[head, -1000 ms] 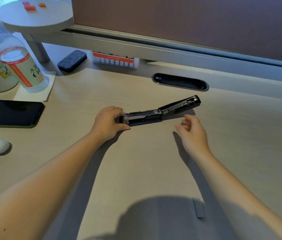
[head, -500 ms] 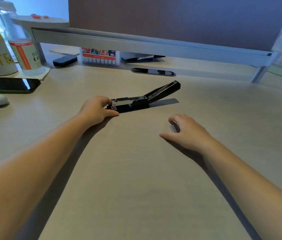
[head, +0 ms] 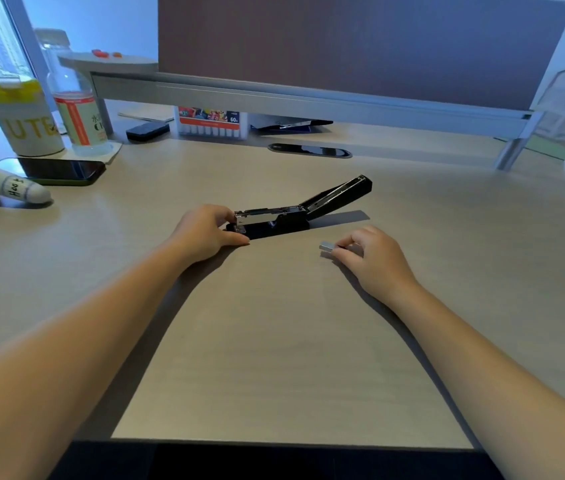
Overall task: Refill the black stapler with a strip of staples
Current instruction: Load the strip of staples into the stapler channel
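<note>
Two hands work low in the middle of the frame. The right hand (head: pixel 374 261), right of centre, has its thumb and curled fingers pinched together on a strip of staples (head: pixel 327 246), a short grey bar whose free end sticks out to the left, at or just above the desk (head: pixel 274 358). The left hand (head: pixel 204 233), just left of centre, rests on the desk with its fingertips closed on the near end of the black stapler (head: pixel 294 213), thumb flat along the base below and the other fingers up at the metal nose. The stapler lies at the centre of the frame, well apart from the strip. Its top cover is swung open and tilts up toward the upper right, leaving the silver magazine channel bare along the base.

Farther out, at the left edge, a dark phone (head: pixel 59 170) lies flat, with a white tube (head: pixel 4 188) beside it. Behind them stand a yellow-and-white container (head: pixel 21 119) and a clear bottle (head: pixel 76 109) with an orange label. Along the back, under the raised shelf (head: pixel 274 98), sit a dark eraser (head: pixel 147 129) and a box of markers (head: pixel 213 123). An oval cable slot (head: pixel 310 150) lies in the desk above the stapler.
</note>
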Available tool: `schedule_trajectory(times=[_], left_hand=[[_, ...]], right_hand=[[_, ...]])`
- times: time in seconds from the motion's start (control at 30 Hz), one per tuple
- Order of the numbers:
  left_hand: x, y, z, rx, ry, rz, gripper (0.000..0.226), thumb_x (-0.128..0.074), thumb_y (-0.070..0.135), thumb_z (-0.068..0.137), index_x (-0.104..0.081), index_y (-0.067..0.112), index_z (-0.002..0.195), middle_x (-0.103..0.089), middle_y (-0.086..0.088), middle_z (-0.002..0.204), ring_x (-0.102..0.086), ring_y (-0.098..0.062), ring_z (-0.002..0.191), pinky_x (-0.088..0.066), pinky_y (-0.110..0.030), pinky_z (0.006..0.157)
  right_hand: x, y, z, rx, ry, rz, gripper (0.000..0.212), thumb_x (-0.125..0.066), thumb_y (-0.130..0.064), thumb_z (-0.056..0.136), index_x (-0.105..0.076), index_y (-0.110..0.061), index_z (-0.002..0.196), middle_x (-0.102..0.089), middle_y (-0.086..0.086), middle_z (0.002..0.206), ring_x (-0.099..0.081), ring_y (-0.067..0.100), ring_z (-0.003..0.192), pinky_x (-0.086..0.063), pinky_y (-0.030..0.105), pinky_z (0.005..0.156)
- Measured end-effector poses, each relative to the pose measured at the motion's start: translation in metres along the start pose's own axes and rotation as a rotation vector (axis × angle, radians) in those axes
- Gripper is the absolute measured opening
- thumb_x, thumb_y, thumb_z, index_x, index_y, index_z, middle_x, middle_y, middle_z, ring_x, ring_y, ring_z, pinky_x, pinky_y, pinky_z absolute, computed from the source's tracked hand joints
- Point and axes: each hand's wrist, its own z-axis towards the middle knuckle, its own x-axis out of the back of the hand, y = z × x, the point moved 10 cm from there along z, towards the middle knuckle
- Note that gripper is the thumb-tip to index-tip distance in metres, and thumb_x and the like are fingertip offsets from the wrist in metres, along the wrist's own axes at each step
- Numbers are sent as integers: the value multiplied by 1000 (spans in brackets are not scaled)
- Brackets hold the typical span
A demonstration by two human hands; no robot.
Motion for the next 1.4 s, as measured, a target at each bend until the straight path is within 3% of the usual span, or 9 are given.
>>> schedule_trajectory(times=[0.23, 0.33, 0.6, 0.87, 1.0, 1.23, 1.4], left_hand=[[1, -2, -25, -48, -64, -23, 35, -68, 24, 73, -61, 8, 104, -63, -12, 105, -52, -24, 95, -34, -27, 76], [2, 0, -35, -79, -81, -17, 37, -69, 22, 73, -61, 9, 107, -64, -11, 110, -48, -18, 91, -34, -25, 77], [2, -5, -45, -130, -125, -77, 36, -70, 18, 71, -63, 17, 107, -65, -4, 110, -52, -16, 96, -36, -27, 81], [2, -3, -42, -158, -135, -73, 34, -71, 19, 70, -64, 15, 102, -65, -6, 113, -51, -15, 96, -36, -27, 81], [2, -3, -43, -159, -131, -80, 36, -71, 19, 70, -64, 15, 104, -65, -6, 115, -51, -14, 98, -37, -26, 75], [1, -4, -43, -148, -149, -60, 35, -69, 21, 71, -63, 16, 105, -63, -5, 118, -52, -17, 105, -37, -30, 87], [1, -4, -42, -153, -135, -60, 37, -70, 20, 71, -62, 16, 107, -63, -4, 118, -50, -14, 100, -35, -26, 85]], right_hand=[[7, -74, 4, 221, 35, 185, 19, -54, -17, 85, -63, -4, 95, -62, 13, 97, -47, 15, 85, -31, 21, 70], [-4, -92, 8, 269, 12, 149, 21, -52, -18, 86, -62, -5, 99, -62, 13, 104, -50, 19, 93, -29, 21, 72], [-29, -101, 7, 293, -93, 89, 24, -50, -20, 87, -60, -6, 104, -65, 12, 106, -56, 24, 97, -42, 33, 83], [-32, -102, 10, 273, -128, 118, 22, -54, -19, 85, -63, -6, 99, -68, 14, 99, -57, 26, 89, -46, 40, 81], [-32, -102, 9, 271, -145, 132, 21, -55, -19, 84, -64, -6, 99, -68, 13, 97, -56, 22, 84, -45, 36, 79], [-34, -102, 9, 277, -171, 102, 21, -54, -19, 85, -64, -8, 100, -68, 12, 96, -55, 21, 84, -44, 36, 77], [-37, -102, 7, 294, -175, 66, 28, -58, -21, 82, -59, -9, 108, -65, 10, 109, -58, 22, 97, -45, 34, 85]])
